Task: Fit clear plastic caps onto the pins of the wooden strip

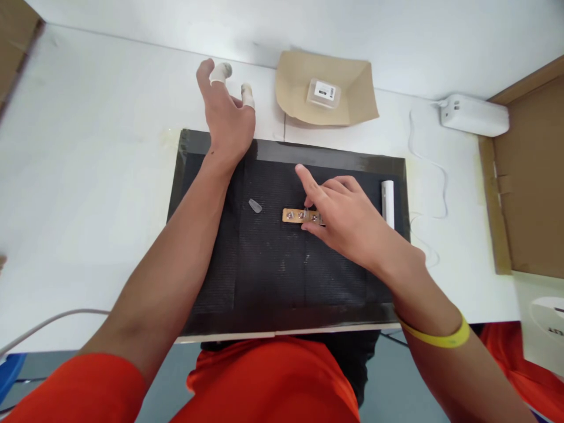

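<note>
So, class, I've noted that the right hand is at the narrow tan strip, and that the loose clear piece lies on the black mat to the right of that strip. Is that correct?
Not quite: the head view shows the loose clear piece to the left of the tan strip. It does lie on the black mat, and the right hand is at the strip.

Bright diffuse light, white tabletop (110, 141) evenly lit, soft faint shadows — dull sheen on dark tape (317, 155), wide-angle stretch toward edges
</note>
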Tool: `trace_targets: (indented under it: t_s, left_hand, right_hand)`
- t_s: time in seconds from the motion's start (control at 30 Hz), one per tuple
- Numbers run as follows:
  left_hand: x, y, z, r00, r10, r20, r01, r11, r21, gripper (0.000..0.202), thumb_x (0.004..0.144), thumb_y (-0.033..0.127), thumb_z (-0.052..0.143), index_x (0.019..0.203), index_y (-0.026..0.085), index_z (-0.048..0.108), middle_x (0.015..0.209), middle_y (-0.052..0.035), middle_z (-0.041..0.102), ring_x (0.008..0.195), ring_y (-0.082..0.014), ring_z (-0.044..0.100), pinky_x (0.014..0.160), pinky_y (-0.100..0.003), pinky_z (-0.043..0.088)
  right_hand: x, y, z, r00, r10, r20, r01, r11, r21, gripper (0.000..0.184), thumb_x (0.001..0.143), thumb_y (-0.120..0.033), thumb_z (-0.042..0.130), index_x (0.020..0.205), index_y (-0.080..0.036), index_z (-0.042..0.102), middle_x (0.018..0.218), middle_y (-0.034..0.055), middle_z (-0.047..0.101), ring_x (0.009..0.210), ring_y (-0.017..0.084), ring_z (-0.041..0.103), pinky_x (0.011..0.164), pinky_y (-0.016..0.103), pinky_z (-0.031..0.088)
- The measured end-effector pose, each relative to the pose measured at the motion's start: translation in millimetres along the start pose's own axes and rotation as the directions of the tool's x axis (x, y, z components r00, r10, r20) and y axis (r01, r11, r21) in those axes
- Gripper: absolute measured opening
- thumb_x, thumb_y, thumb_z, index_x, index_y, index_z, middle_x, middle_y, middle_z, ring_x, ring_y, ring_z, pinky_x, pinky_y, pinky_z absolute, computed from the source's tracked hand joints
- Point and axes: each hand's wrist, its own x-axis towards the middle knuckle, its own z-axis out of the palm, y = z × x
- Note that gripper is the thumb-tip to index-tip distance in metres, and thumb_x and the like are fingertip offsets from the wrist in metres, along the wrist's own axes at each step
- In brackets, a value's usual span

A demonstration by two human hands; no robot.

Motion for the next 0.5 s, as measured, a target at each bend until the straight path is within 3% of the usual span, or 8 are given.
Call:
trace_targets:
  t_s: [0.3, 0.5]
  left_hand:
    - [0.6, 1.0, 0.2, 1.000, -0.017, 0.022, 0.018, 1.000, -0.017, 0.035, 0.108, 0.010, 0.055, 0.138, 0.020, 0.042, 0.167, -0.0085, 0.027, 0.082, -0.0102, 0.049, 0.102, -0.023, 0.044]
    - [1.6, -1.7, 1.0, 1.000, -0.013, 0.022, 0.014, 0.999, -0.032, 0.036, 0.107, 0.010, 0.057, 0.137, 0.022, 0.042, 0.167, -0.0070, 0.028, 0.086, -0.0112, 0.050, 0.102, -0.025, 0.044]
  right_hand:
    - [-1.0, 4.2, 5.4, 0.997, -0.055, -0.062, 0.055, 0.998, -0.001, 0.084, 0.095, -0.018, 0.062, 0.166, -0.005, 0.018, 0.113, 0.0113, 0.077, 0.104, 0.030, 0.063, 0.103, 0.046, 0.042]
    - [-5.7, 11.1, -2.4, 0.988, -0.051, -0.148, 0.057, 0.998, 0.041, 0.078, 0.097, -0.021, 0.061, 0.164, -0.007, 0.024, 0.108, 0.0108, 0.077, 0.102, 0.030, 0.063, 0.101, 0.047, 0.044]
